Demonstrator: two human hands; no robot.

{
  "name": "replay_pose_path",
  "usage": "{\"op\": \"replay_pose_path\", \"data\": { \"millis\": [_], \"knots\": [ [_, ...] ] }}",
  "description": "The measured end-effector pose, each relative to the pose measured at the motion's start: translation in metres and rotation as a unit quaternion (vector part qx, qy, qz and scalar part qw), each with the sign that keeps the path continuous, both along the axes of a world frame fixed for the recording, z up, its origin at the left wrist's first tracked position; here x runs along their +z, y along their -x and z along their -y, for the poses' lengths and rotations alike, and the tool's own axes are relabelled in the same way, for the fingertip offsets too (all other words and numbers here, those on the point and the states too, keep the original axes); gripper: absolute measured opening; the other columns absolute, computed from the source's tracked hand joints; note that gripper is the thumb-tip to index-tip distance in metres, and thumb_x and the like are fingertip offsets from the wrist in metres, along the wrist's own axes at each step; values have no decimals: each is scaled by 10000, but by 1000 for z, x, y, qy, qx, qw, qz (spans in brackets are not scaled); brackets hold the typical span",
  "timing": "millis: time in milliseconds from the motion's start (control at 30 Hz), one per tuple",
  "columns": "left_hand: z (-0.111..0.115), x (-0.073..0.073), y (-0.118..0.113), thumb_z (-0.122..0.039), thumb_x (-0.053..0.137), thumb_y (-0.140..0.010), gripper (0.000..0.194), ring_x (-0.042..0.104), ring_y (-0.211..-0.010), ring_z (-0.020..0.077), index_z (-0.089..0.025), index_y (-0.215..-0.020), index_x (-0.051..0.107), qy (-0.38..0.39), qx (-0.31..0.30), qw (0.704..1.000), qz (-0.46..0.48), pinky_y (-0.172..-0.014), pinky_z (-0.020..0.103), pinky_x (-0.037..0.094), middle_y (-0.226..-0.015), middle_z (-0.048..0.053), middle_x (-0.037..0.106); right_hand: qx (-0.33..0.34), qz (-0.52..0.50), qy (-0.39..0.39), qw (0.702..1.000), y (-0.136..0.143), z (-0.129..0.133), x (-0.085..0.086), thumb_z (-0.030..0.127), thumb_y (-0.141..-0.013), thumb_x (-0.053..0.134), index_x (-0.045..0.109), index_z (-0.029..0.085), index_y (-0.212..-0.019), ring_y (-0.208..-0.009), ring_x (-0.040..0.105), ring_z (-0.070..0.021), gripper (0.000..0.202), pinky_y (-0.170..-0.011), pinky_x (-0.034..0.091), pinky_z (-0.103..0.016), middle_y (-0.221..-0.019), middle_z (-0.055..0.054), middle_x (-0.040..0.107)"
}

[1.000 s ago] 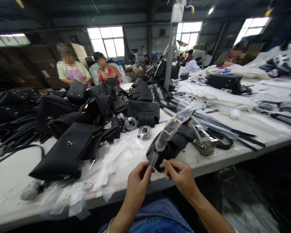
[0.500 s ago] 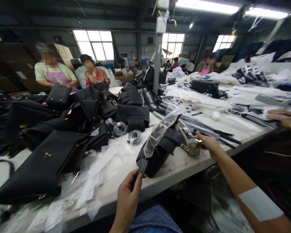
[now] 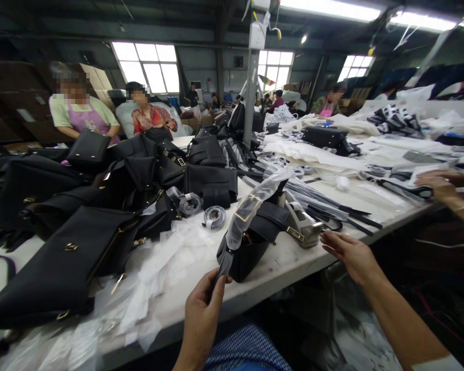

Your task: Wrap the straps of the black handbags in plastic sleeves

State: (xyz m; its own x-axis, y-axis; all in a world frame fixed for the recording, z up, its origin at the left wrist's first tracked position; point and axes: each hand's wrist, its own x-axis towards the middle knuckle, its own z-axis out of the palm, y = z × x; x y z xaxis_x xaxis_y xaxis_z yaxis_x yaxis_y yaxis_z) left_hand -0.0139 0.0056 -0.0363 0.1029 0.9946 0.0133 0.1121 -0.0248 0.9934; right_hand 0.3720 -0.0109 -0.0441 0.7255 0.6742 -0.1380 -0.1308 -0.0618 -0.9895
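My left hand (image 3: 205, 299) is closed, pinching the lower end of a black bag strap (image 3: 225, 264). A clear plastic sleeve (image 3: 236, 229) covers the upper strap and its gold rectangular buckle. Behind the strap a small black handbag (image 3: 251, 252) stands on the table, its flap (image 3: 271, 221) tipped to the right with a gold clasp plate (image 3: 295, 234). A grey tape dispenser (image 3: 304, 224) sits just right of the bag. At the dispenser's front end, my right hand (image 3: 348, 252) has thumb and fingertips together; what they hold, if anything, is too small to make out.
Black bags (image 3: 58, 252) pile up on the left. Loose plastic film (image 3: 154, 278) lies along the front edge of the white table (image 3: 270, 281). Coiled straps (image 3: 214, 217) and wrapped straps (image 3: 325, 198) lie behind. A co-worker's hands (image 3: 441, 185) are at far right.
My right hand has drawn back a little, right and down, from the tape dispenser's front end. My left hand keeps its grip on the strap. The co-worker's hands at right have shifted left.
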Motion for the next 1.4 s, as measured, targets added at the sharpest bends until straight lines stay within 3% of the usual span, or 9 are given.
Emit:
{"op": "replay_pose_path", "data": {
  "millis": [167,300,500,667,867,1000,1100,1167,1400],
  "knots": [
    [3,3,1,-495,655,-861,375,680,-760,233,-183,-1044,755,7,-7,1000,2,-694,292,546,-646,28,690,-51,-26,13,998,9,3,-30,391,-418,951,751,179,-669,-540,645,-180,385,-471,586,-257,-704,-88,734],
    [3,1,0,-442,647,-885,368,686,-945,236,-181,-1134,720,7,-19,999,32,-893,327,526,-922,69,759,4,-34,36,999,50,21,-37,410,-438,964,783,162,-748,-546,626,-166,436,-472,564,-236,-748,-87,739],
    [2,1,-2,-408,627,-905,369,690,-963,228,-160,-1168,699,0,-24,999,38,-925,326,517,-975,76,761,287,-13,-17,958,176,33,-2,441,-781,807,763,157,-815,-646,619,-151,290,-634,527,-234,-745,-53,710],
    [3,-4,-2,-368,629,-902,321,672,-1077,245,-196,-1159,715,-36,-20,999,23,-982,343,499,-1136,70,743,322,7,-65,944,241,4,25,467,-816,764,738,158,-800,-638,606,-152,311,-648,496,-255,-723,-43,702],
    [3,1,3,-347,609,-915,310,667,-1053,241,-180,-1157,706,-45,-16,999,26,-962,343,495,-1124,87,736,305,121,0,945,245,-17,20,530,-829,716,725,158,-739,-583,594,-175,383,-575,455,-275,-631,-44,681],
    [6,11,5,-381,632,-908,240,643,-779,156,-162,-971,706,-4,-32,997,66,-723,230,497,-834,40,702,336,158,-13,929,239,-15,19,477,-866,683,733,174,-782,-649,629,-191,319,-643,472,-286,-681,-36,696],
    [9,12,4,-486,603,-911,357,402,-468,55,-144,-811,633,82,-49,986,133,-442,168,305,-631,-24,556,364,123,-41,922,236,-12,15,445,-873,678,737,183,-830,-713,650,-201,272,-704,486,-289,-726,-29,704],
    [11,9,2,-532,568,-918,414,266,-421,33,-142,-780,590,136,-61,973,175,-394,169,191,-585,-50,478,372,93,-52,922,235,-10,11,443,-867,684,749,183,-878,-751,659,-212,268,-737,493,-299,-773,-38,719],
    [9,9,-2,-571,608,-879,442,233,-400,20,-134,-816,589,200,-91,954,202,-370,169,142,-584,-55,466,310,99,-68,943,247,-3,5,443,-884,664,771,194,-1000,-874,639,-242,295,-846,474,-341,-958,-70,737]
  ]
}}
